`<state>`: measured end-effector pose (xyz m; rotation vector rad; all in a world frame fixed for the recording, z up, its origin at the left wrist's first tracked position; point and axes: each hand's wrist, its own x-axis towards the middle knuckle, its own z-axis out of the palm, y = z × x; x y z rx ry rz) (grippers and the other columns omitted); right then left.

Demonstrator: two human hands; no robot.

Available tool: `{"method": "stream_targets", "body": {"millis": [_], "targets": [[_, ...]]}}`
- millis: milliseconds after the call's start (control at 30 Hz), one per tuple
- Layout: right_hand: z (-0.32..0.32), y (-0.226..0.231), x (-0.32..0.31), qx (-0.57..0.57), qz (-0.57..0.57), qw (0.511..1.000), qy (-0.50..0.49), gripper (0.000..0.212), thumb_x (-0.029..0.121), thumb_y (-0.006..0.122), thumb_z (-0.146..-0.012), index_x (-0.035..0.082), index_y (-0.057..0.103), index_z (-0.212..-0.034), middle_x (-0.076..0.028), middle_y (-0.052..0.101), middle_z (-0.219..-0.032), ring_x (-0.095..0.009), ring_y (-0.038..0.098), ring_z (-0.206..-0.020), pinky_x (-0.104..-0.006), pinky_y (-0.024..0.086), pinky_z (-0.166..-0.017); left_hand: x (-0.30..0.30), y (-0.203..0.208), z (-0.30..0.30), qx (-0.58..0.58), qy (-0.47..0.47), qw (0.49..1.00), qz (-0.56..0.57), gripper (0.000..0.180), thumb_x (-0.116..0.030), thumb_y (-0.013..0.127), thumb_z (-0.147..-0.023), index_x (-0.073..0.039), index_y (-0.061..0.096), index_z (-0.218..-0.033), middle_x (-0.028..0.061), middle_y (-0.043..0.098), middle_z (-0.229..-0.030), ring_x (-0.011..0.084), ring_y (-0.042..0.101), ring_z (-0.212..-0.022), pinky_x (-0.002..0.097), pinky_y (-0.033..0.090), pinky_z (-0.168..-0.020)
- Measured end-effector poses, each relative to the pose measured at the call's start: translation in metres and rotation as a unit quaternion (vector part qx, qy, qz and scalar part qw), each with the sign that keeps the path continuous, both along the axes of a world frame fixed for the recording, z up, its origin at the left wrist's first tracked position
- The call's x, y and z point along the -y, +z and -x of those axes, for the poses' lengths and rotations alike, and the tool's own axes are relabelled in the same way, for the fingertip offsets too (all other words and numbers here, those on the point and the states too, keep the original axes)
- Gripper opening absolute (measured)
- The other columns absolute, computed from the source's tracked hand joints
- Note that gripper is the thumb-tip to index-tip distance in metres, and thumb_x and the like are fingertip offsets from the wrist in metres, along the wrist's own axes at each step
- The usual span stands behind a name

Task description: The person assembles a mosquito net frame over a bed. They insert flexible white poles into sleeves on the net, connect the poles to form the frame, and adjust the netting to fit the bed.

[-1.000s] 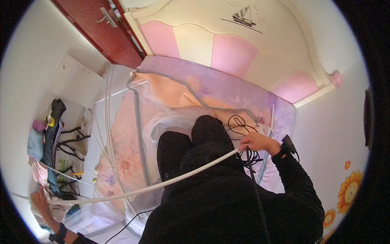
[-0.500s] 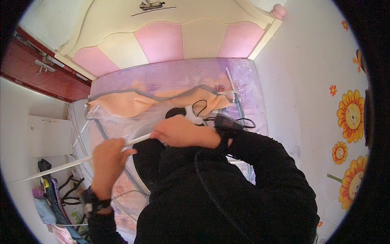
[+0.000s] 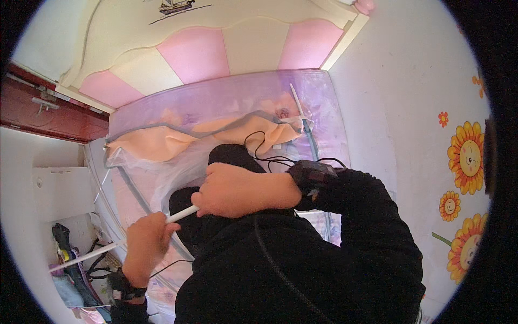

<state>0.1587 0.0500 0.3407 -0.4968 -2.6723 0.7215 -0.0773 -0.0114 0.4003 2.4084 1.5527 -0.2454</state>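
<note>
A long white pole point(image 3: 182, 214) slants across in front of me, low at the left and higher toward the middle. My left hand point(image 3: 145, 237) is wrapped round it partway along, thumb pointing along the pole. Farther up, my right hand point(image 3: 232, 189) is closed round its upper end, knuckles up. Beyond my hands, a peach cloth with grey edging point(image 3: 156, 141) and sheer white netting lies bunched across the bed. Another white pole point(image 3: 295, 97) pokes out of a grey fabric sleeve at the cloth's right end.
The bed's purple floral mattress point(image 3: 216, 97) meets a cream and pink headboard point(image 3: 199, 51). A wall with flower stickers point(image 3: 467, 156) stands at right, a dark red door point(image 3: 38, 110) at far left. Clothes and bags point(image 3: 70, 270) hang at lower left. Black cables point(image 3: 264, 157) trail near my right wrist.
My view has shifted, so the bed sits slightly higher and farther left. The pole and both hands are lower in view. The white object beside my right hand no longer shows.
</note>
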Motion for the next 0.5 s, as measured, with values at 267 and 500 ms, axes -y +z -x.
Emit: {"method": "stream_targets", "body": {"millis": [267,500], "targets": [[0.003,0.025,0.004,0.036,0.185,0.979,0.076,0.032,0.037,0.055,-0.087,0.006,0.056,-0.079,-0.014,0.061,-0.063,-0.036,0.061,-0.061,-0.0465,0.045,-0.057,0.017,0.010,-0.018,-0.053,0.021,0.992,0.112,0.039,-0.041,0.061,-0.082,-0.004,0.054,-0.073,0.0156,0.056,-0.061,0.0379,0.058,-0.061,0.0466,0.043,-0.053],[-0.107,-0.039,-0.071,-0.055,0.227,0.952,-0.200,0.024,0.031,0.053,-0.090,0.009,0.064,-0.091,-0.010,0.063,-0.073,-0.026,0.062,-0.065,-0.0356,0.048,-0.061,0.025,0.033,0.064,-0.144,0.056,0.988,0.001,0.030,-0.032,0.066,-0.077,-0.008,0.050,-0.069,0.0122,0.054,-0.059,0.0334,0.056,-0.057,0.0442,0.040,-0.049]]}}
